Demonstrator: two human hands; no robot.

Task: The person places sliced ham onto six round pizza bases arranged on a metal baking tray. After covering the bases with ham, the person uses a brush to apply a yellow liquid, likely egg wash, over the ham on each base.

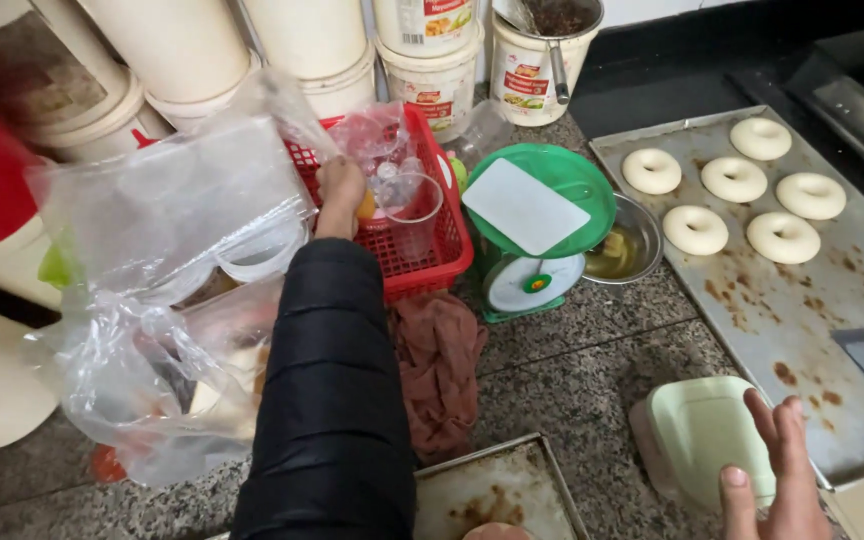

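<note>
Behind red basket (422, 262), white labelled tubs (439, 75) stand stacked.

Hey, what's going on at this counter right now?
A person in a black sleeve reaches their left hand into a red basket of clear plastic cups and bags, fingers closed around something small and orange. Their right hand rests against a pale green container on the granite counter. Beside it, a baking tray holds six raw dough rings, next to a green kitchen scale.

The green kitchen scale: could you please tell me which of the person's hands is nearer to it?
Left. The left hand reaches into the red basket just beside the green kitchen scale; the right hand rests on a pale green container farther away.
</note>
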